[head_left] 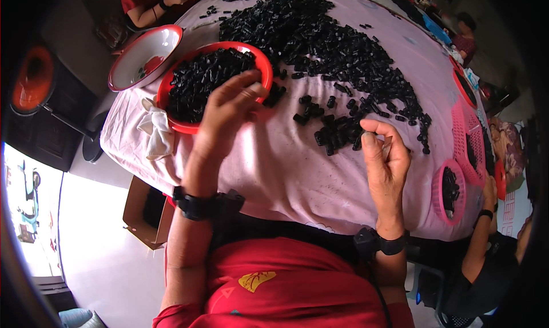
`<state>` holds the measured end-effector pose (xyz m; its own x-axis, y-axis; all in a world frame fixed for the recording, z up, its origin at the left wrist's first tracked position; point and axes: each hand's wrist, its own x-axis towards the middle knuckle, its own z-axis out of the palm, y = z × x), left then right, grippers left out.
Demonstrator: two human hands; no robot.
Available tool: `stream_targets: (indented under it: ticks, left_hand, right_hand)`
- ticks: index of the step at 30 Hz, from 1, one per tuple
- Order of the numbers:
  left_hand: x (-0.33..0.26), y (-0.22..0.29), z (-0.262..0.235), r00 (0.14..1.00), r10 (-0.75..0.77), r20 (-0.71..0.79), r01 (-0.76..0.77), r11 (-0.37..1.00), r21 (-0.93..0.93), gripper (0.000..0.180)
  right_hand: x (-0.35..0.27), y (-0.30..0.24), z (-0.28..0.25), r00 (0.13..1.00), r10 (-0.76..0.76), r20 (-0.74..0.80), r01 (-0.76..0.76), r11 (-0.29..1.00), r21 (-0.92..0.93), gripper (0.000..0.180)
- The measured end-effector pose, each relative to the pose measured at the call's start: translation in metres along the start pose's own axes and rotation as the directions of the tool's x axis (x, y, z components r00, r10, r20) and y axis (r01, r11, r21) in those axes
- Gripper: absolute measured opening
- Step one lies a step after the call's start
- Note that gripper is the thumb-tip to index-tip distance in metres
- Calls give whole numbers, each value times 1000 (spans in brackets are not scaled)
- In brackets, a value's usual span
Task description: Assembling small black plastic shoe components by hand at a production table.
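Observation:
My left hand (233,102) is over the right side of a red basin (264,65) heaped with small black cylindrical pieces (200,82). Its fingers look loosely spread and slightly blurred, and I see nothing in them. Farther right, my right hand (388,159) is raised with thumb and forefinger pinched together. Whatever lies between those fingertips is too small or hidden to make out. Just left of the pinch is a small cluster of the black pieces (331,134) on the pink cloth (274,173). A dark strap with a small box circles each wrist.
A large heap of black pieces (309,36) spreads over the far table. A white enamel bowl with a red rim (123,70) sits at the left, by a crumpled white cloth (155,134). Pink baskets (437,199) line the right edge. Other people sit around the table.

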<state>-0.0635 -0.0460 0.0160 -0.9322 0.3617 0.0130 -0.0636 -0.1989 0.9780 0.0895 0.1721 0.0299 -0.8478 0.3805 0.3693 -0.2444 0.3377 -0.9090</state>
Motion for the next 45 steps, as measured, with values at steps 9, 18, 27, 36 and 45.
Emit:
stream_targets:
  ticks: [9,18,27,36,45]
  left_hand:
    - [4,-43,50,898,296,324,-419,358,834,26]
    - [-13,-23,42,918,-148,369,90,981,171,23]
    - [-36,-22,55,755,-228,614,511,792,-334,24]
    - [-39,-23,56,736,-222,640,514,798,-314,25]
    - [-42,-18,61,728,-252,637,592,699,-401,19]
  right_hand:
    - [-1,1,1,996,-1,93,5,999,-42,18]
    - [-3,-5,4,989,23,143,-10,996,-87,26]
    - [-6,-14,8,949,-162,270,189,979,-78,40]
    - [-6,-14,7,928,-244,281,293,945,-147,40]
    - [-11,-10,12,921,-358,154,386,890,-244,38]
